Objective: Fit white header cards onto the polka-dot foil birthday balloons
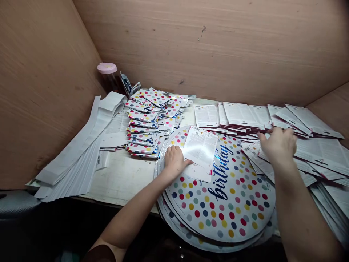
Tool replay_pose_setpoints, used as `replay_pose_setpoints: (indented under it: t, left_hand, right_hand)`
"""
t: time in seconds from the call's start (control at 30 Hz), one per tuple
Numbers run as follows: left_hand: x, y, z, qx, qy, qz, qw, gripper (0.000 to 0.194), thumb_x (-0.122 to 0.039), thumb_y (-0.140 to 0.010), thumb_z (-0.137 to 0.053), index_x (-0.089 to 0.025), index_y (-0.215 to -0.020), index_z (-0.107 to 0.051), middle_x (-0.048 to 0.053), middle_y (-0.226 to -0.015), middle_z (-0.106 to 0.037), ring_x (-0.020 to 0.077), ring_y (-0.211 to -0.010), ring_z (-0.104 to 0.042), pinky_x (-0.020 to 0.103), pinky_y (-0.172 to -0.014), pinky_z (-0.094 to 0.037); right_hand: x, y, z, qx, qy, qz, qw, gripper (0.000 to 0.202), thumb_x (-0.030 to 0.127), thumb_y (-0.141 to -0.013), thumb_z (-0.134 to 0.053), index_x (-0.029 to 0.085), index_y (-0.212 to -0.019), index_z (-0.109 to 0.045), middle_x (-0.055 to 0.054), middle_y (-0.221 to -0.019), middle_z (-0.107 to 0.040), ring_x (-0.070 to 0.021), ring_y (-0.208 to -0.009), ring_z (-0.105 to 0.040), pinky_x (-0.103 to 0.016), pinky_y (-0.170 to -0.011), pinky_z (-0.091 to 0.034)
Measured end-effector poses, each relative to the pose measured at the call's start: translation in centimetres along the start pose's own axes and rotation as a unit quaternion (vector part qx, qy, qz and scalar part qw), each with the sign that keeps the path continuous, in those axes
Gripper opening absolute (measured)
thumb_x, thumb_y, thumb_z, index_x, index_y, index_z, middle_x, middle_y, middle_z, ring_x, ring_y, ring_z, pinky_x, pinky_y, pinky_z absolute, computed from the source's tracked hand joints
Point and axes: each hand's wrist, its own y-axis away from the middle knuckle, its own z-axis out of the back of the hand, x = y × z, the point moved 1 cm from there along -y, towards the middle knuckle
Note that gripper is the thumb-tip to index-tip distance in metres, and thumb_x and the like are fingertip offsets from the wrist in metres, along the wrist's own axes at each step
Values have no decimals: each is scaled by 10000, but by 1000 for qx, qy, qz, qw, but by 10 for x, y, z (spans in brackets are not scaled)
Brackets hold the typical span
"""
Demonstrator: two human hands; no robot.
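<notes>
A stack of round foil balloons with coloured dots and blue "birthday" lettering lies flat in front of me. On the top balloon rests a white printed packet. My left hand is on the balloon's left side, fingers bent down and the thumb stretched away from them, at the packet's left edge. My right hand is over the white printed packets on the right, its fingers curled in. What lies between those fingers is mostly hidden.
Folded dotted foil balloons are piled left of centre. Further left, long white paper strips lean beside a pink-lidded container. More packets lie along the back. Wooden panels enclose the table, whose front edge is near me.
</notes>
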Motion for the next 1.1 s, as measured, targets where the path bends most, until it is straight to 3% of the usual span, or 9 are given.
replay_pose_setpoints:
  t: [0.1, 0.17, 0.2, 0.33, 0.5, 0.73, 0.9, 1.0, 1.1]
  left_hand:
    - [3, 1, 8, 22, 15, 18, 999, 358, -391, -698, -792, -186, -882, -564, 81, -790, -681, 281, -749, -665, 340, -627, -483]
    - [3, 8, 14, 18, 26, 30, 999, 286, -351, -751, -751, -198, -892, -554, 66, -753, -677, 272, -702, -670, 329, -593, -469]
    - [2, 13, 18, 10, 33, 33, 999, 257, -337, -783, -721, -197, -912, -548, 70, -755, -675, 277, -712, -673, 338, -601, -471]
    - [3, 51, 32, -13, 109, -4, 994, 164, -338, -919, -558, -210, -999, -493, 31, -797, -663, 215, -749, -673, 311, -663, -501]
    - [23, 111, 28, -37, 330, -46, 942, 163, -339, -927, -554, -230, -1029, -489, 9, -868, -648, 169, -766, -654, 271, -667, -520]
    - [35, 150, 16, -200, 454, 32, 868, 132, -265, -925, -578, -232, -1017, -490, 2, -922, -641, 137, -836, -650, 231, -743, -527]
    - [36, 150, 12, -137, 395, 30, 908, 133, -251, -903, -560, -221, -1012, -490, 21, -852, -663, 172, -766, -662, 268, -688, -529]
    - [39, 154, 9, -95, 306, 20, 947, 150, -207, -827, -558, -201, -966, -504, 11, -673, -617, 196, -582, -616, 297, -561, -498]
    - [48, 164, 16, -12, 334, -35, 942, 194, -253, -797, -590, -187, -977, -567, 76, -765, -658, 252, -719, -662, 371, -681, -533]
  right_hand:
    - [-29, 73, -21, 137, -31, -9, 990, 291, 418, -817, -699, 133, -872, -681, -52, -771, -667, -137, -579, -620, -263, -500, -465]
    - [-47, 126, -49, 340, -160, -70, 924, 375, 485, -833, -673, 161, -1021, -664, -47, -761, -677, -127, -508, -600, -248, -453, -470]
    - [-54, 150, -63, 390, -218, -109, 888, 408, 497, -835, -668, 169, -1077, -646, -46, -762, -680, -127, -500, -603, -230, -432, -458]
    - [-61, 203, -99, 338, -445, -254, 790, 393, 402, -784, -746, 156, -1077, -656, -10, -768, -660, -42, -439, -511, -137, -376, -386]
    - [-49, 215, -100, 279, -585, -340, 681, 348, 254, -778, -766, 123, -1084, -663, 66, -685, -558, 20, -406, -336, -91, -376, -337]
    - [-37, 241, -92, 313, -553, -335, 696, 395, 281, -760, -773, 103, -1087, -640, -23, -831, -666, -11, -419, -405, -124, -369, -345]
    - [-38, 245, -105, 342, -582, -321, 664, 189, 267, -803, -747, 141, -909, -654, 69, -624, -509, -14, -426, -340, -133, -419, -359]
    - [-40, 248, -110, 313, -561, -300, 705, 172, 279, -788, -771, 188, -816, -628, 41, -722, -590, -71, -584, -525, -184, -546, -468]
    - [-38, 253, -111, 304, -524, -263, 751, 206, 261, -760, -797, 217, -876, -632, 2, -927, -673, -135, -810, -627, -238, -685, -521]
